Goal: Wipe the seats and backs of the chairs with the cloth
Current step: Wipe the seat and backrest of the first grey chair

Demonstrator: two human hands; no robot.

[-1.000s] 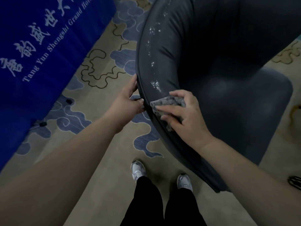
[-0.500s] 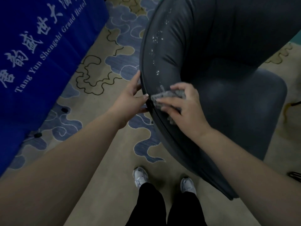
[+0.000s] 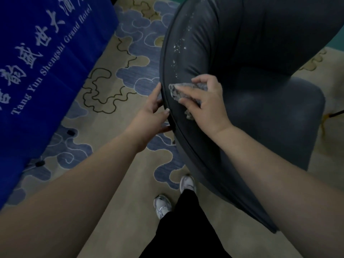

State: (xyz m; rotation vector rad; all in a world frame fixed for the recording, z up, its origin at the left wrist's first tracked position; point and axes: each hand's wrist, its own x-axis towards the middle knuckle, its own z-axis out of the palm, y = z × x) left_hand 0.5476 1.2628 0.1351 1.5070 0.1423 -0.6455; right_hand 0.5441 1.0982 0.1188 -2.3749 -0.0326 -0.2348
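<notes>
A dark grey padded chair (image 3: 251,53) with a curved back fills the upper right; its seat (image 3: 279,112) lies lower right. White wet specks (image 3: 178,47) run along the top of the back. My right hand (image 3: 206,103) holds a grey cloth (image 3: 179,90) and presses it on the back's top edge, just below the specks. My left hand (image 3: 154,112) grips the outer rim of the chair back, thumb on top, fingers behind.
A blue banner (image 3: 42,58) with white lettering hangs at the left. Patterned beige and blue carpet (image 3: 111,90) covers the floor. My feet in white shoes (image 3: 162,205) stand just below the chair back.
My right hand has slid the cloth up along the top of the chair back toward the specks. My left hand has shifted up the rim with it. The view has moved closer.
</notes>
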